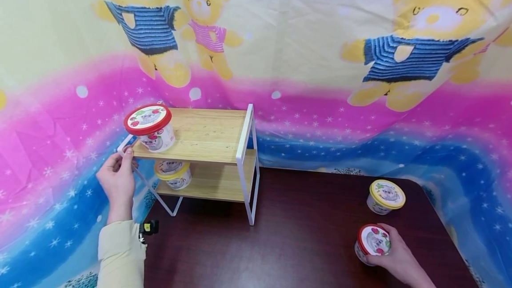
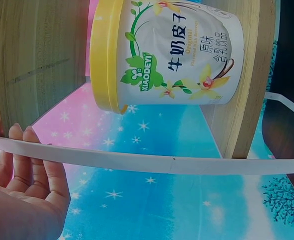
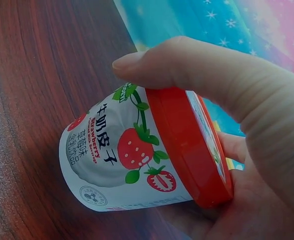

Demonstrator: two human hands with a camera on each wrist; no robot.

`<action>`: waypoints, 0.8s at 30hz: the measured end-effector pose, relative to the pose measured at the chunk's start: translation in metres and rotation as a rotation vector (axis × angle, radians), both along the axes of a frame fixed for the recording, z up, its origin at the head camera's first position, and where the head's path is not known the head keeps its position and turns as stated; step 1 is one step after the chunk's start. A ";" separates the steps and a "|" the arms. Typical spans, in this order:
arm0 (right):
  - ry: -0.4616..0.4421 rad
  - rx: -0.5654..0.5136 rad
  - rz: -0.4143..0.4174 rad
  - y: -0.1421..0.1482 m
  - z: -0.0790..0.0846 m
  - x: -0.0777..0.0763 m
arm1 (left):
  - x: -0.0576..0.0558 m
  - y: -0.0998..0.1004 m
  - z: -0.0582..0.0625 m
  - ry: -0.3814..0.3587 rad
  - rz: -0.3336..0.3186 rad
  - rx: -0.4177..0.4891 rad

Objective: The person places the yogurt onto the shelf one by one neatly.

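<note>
My left hand (image 1: 120, 174) grips the front left corner of a two-tier shelf's white metal frame (image 2: 151, 162), fingers curled round the bar. On the wooden top board (image 1: 204, 134), close to that hand, stands a red-lidded tub (image 1: 154, 133). A yellow-lidded tub (image 2: 176, 55) sits on the lower board beneath it. At the right of the table, my right hand (image 1: 400, 252) holds another red-lidded tub (image 3: 127, 150), with strawberries printed on its white side; thumb and fingers go round its lid end. Just behind it stands a second yellow-lidded tub (image 1: 386, 197).
The shelf is on a dark brown table (image 1: 300, 234), at its back left. Behind runs a printed cloth (image 1: 304, 57) with teddy bears, which also hangs down at the left and right sides. The table's right edge slants past the right hand.
</note>
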State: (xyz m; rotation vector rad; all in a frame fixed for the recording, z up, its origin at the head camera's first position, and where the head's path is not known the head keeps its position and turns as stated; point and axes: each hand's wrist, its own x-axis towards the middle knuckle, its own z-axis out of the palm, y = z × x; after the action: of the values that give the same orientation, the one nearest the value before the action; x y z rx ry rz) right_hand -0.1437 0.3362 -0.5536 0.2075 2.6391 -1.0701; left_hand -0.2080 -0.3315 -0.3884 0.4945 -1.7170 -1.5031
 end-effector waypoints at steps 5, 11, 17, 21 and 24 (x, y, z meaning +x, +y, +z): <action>0.013 0.006 0.003 0.000 0.000 0.002 | 0.000 0.000 -0.001 0.003 -0.007 0.005; 0.003 0.015 -0.005 0.000 0.000 0.001 | 0.000 -0.001 -0.002 0.003 -0.006 0.007; 0.004 0.024 -0.009 0.001 -0.001 0.001 | 0.000 -0.002 -0.002 0.003 -0.009 0.010; 0.004 0.040 -0.012 -0.001 0.001 -0.001 | 0.000 -0.001 -0.001 -0.005 -0.007 0.005; 0.021 0.047 -0.008 -0.003 0.003 -0.002 | 0.000 -0.001 -0.001 -0.003 -0.013 0.027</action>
State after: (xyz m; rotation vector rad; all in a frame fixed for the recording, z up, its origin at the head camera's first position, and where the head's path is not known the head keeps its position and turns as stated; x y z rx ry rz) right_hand -0.1453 0.3335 -0.5501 0.2180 2.6866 -1.0189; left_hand -0.2076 -0.3326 -0.3892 0.5005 -1.7070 -1.5365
